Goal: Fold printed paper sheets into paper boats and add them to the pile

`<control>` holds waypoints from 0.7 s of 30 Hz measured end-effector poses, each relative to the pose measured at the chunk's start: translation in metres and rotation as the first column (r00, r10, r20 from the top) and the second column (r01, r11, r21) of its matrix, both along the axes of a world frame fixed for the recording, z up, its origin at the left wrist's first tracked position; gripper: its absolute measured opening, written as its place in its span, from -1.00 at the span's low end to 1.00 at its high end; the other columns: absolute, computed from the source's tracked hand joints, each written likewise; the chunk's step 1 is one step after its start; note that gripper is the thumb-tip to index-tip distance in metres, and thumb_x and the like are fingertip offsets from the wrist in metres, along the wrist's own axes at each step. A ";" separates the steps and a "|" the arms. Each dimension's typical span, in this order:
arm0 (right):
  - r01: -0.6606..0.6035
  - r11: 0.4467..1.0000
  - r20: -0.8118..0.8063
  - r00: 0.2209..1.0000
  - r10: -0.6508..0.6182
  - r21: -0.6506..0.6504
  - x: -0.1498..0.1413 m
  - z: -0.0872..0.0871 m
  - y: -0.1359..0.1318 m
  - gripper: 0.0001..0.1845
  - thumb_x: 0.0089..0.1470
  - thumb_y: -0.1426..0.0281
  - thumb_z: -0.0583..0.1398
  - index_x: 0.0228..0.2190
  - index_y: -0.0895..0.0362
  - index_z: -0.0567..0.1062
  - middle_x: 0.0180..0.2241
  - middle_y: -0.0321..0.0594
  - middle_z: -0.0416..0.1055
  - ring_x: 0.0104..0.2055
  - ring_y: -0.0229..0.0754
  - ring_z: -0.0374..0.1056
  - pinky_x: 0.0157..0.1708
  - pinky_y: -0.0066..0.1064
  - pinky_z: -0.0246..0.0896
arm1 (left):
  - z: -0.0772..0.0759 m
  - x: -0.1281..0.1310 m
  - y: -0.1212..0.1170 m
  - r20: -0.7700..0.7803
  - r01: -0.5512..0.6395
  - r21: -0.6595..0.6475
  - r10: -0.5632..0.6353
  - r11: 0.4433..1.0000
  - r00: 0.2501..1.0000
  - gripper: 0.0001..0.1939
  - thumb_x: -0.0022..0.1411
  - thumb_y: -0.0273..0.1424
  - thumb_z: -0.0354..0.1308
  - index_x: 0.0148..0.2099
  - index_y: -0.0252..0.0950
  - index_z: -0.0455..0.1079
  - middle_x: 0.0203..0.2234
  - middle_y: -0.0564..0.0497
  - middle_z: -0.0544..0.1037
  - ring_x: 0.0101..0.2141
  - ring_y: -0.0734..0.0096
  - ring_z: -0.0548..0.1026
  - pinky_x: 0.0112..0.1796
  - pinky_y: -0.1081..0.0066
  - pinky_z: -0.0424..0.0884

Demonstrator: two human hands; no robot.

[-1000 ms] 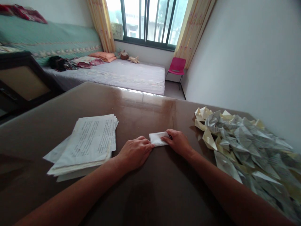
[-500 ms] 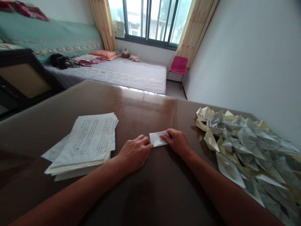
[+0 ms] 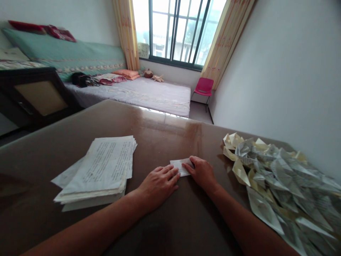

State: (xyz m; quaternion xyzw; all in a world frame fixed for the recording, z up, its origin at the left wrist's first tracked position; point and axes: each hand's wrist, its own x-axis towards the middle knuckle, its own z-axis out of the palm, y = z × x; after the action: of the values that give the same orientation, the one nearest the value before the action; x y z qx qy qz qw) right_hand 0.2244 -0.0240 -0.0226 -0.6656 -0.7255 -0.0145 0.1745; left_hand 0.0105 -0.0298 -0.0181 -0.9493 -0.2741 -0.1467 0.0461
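Note:
A small folded piece of printed paper (image 3: 183, 167) lies on the brown table between my hands. My left hand (image 3: 159, 183) rests flat, its fingers stretched out and their tips over the paper's left end. At the right end, my right hand (image 3: 201, 171) grips the paper, thumb on top and the fingers curled at the far edge. To the left sits an uneven stack of printed sheets (image 3: 103, 165). A large heap of folded paper shapes (image 3: 277, 170), some cream and some printed, covers the table's right side.
The glossy brown table (image 3: 160, 137) reaches toward a bed (image 3: 160, 94) below the window. A pink chair (image 3: 204, 86) stands beyond the table near the right wall. A dark cabinet (image 3: 39, 94) is at the left.
The fingers of my left hand have straightened and slid right onto the paper. My right hand keeps its hold. The camera has tilted up, so everything sits lower in view.

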 end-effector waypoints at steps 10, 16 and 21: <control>-0.392 0.920 0.225 0.895 0.385 -0.015 -0.029 0.026 -0.052 -0.57 0.19 0.31 0.13 0.09 0.14 0.36 0.03 -0.06 0.41 0.02 -0.03 0.31 -0.04 -0.19 0.17 | -0.001 0.003 -0.002 0.020 0.000 0.043 -0.001 0.999 1.000 -0.72 0.31 -0.33 0.07 0.04 -0.27 0.35 -0.01 -0.04 0.50 0.03 0.25 0.39 -0.12 0.27 0.32; -0.345 0.935 0.230 0.906 0.355 -0.082 -0.011 0.010 -0.073 -0.29 0.16 0.02 0.07 0.18 0.21 0.26 0.22 -0.02 0.17 0.25 0.02 0.10 0.18 -0.11 -0.03 | 0.000 0.000 -0.002 -0.029 -0.008 0.057 0.009 0.998 1.000 -0.68 0.31 -0.33 0.05 0.07 -0.31 0.34 0.06 -0.07 0.45 0.04 0.24 0.37 -0.14 0.26 0.30; -0.209 0.975 0.257 0.940 0.223 -0.079 -0.004 0.016 -0.080 -0.43 0.19 0.14 0.09 0.13 0.20 0.33 0.17 -0.02 0.26 0.20 0.09 0.16 0.13 0.01 -0.03 | 0.005 -0.003 -0.001 -0.092 -0.035 0.071 0.042 0.997 0.995 -0.77 0.27 -0.39 0.09 -0.05 -0.33 0.41 -0.03 -0.08 0.50 -0.04 0.24 0.42 -0.18 0.24 0.31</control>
State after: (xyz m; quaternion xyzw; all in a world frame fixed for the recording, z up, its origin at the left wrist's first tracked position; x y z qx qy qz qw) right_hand 0.2203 -0.1043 -0.0064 -0.5782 -0.8110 -0.0656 0.0597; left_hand 0.0072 -0.0309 -0.0128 -0.9475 -0.2848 -0.1106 0.0946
